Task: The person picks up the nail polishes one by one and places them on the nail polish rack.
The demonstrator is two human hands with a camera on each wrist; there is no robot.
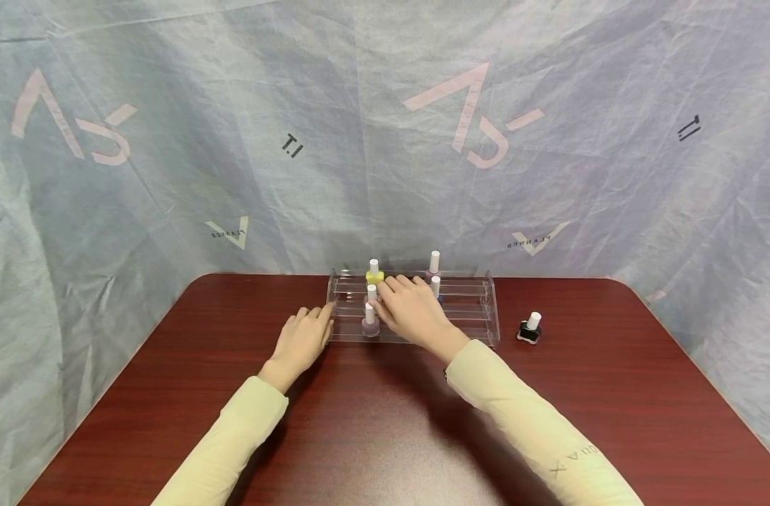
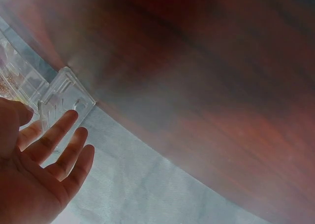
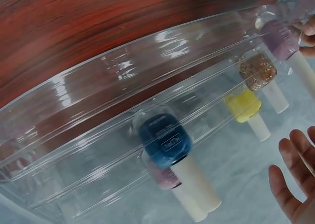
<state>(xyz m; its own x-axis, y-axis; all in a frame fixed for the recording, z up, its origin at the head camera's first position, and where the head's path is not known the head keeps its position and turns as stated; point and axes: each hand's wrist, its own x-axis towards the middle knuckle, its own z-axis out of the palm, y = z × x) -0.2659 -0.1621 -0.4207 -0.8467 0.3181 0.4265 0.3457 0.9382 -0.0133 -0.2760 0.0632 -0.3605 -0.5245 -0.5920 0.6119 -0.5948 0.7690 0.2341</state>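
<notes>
A clear tiered rack (image 1: 461, 329) holds several white-capped nail polish bottles. My left hand (image 1: 303, 337) is at the rack's left end; in the left wrist view its fingers spread by the clear side panel (image 2: 66, 98). Over the rack's middle reaches my right hand (image 1: 416, 309), fingers loosely bent, with no bottle seen in its grasp. Close to it are a yellow bottle (image 1: 375, 277), a mauve bottle (image 1: 369, 327) and a glitter bottle (image 3: 257, 71). A blue bottle (image 3: 165, 140) and a pinkish bottle (image 3: 161, 176), partly hidden behind it, also stand in the rack.
A black nail polish bottle (image 1: 529, 332) stands on the dark red table (image 1: 372, 429), right of the rack. Behind the table's far edge hangs a grey printed cloth (image 1: 334, 140). A small dark item (image 1: 445, 374) peeks out beside the right cuff, mostly covered.
</notes>
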